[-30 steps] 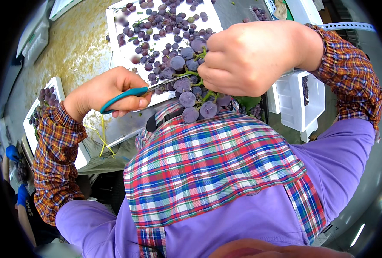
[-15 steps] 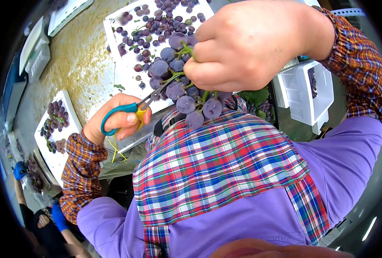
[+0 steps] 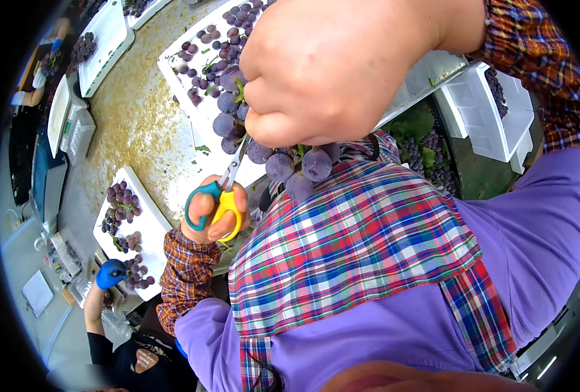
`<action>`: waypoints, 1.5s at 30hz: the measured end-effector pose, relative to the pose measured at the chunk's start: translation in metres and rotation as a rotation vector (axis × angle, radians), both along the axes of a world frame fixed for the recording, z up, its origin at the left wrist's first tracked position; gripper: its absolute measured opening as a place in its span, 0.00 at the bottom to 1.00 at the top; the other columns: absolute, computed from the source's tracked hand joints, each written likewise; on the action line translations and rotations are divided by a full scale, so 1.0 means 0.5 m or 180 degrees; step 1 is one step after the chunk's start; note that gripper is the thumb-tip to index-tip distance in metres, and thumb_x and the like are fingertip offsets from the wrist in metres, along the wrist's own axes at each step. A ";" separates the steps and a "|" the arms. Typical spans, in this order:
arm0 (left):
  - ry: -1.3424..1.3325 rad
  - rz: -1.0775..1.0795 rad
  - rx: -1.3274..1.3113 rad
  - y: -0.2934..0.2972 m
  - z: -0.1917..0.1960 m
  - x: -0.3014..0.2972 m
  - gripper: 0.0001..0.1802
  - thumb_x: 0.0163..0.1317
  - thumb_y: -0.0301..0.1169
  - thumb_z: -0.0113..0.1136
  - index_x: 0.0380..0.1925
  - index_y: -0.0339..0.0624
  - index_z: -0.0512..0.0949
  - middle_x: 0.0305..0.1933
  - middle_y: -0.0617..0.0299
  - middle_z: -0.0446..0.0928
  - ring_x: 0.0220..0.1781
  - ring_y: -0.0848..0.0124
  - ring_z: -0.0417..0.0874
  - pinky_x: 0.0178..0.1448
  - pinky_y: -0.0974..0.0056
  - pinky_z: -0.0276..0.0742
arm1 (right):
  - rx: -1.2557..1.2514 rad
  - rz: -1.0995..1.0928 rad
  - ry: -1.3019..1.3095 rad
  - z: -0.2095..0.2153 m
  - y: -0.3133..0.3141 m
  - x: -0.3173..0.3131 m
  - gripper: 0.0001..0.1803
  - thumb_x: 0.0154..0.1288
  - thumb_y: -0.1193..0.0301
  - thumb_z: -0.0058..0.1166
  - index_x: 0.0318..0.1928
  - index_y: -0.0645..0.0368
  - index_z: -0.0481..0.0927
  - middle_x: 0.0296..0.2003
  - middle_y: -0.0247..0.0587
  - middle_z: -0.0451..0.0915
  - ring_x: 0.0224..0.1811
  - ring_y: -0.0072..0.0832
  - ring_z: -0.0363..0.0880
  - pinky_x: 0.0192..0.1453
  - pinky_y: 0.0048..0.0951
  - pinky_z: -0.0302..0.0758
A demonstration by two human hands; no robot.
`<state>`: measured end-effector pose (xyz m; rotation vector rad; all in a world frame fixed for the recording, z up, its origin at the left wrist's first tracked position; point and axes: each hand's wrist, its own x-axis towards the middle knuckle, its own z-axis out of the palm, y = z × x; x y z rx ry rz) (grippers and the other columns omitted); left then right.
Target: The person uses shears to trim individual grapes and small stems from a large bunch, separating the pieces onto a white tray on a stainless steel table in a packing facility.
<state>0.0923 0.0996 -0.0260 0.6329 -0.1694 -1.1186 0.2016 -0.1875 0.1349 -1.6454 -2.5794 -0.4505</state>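
Right hand (image 3: 349, 68) clamped on grape bunch (image 3: 283, 153) held over tray (image 3: 195, 108) edge, left hand (image 3: 215, 215) gripping scissors (image 3: 221, 193) (blades at the stems), co-worker's blue glove (image 3: 110, 273) well apart.

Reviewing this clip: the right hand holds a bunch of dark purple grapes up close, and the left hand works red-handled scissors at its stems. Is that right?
Not quite: the scissors' handles are teal and yellow, not red. The head view shows the left hand gripping the teal-and-yellow-handled scissors, blades pointing up into the stems, while the right hand holds the bunch of dark purple grapes up close.
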 end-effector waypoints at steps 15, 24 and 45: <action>-0.2858 -0.0502 0.2297 -0.012 0.159 0.073 0.17 0.61 0.30 0.60 0.49 0.36 0.77 0.23 0.61 0.78 0.25 0.75 0.77 0.33 0.68 0.73 | 0.0238 0.0312 -0.0097 -0.011 0.007 0.045 0.09 0.48 0.72 0.51 0.24 0.67 0.71 0.20 0.34 0.67 0.19 0.25 0.69 0.24 0.26 0.66; -0.3450 -0.0288 0.2551 -0.020 0.184 0.037 0.10 0.57 0.28 0.60 0.39 0.37 0.80 0.16 0.55 0.70 0.17 0.64 0.72 0.26 0.63 0.69 | 0.0380 0.0185 -0.0187 0.007 -0.009 0.005 0.09 0.48 0.72 0.51 0.25 0.68 0.72 0.22 0.35 0.67 0.21 0.24 0.69 0.24 0.25 0.66; -0.3705 0.0238 0.2900 0.015 0.164 0.015 0.18 0.51 0.25 0.64 0.45 0.37 0.80 0.22 0.54 0.75 0.19 0.71 0.73 0.27 0.69 0.71 | -0.0637 -0.0764 -0.0075 0.025 -0.026 -0.012 0.16 0.53 0.73 0.61 0.41 0.68 0.75 0.22 0.34 0.67 0.24 0.30 0.72 0.24 0.29 0.71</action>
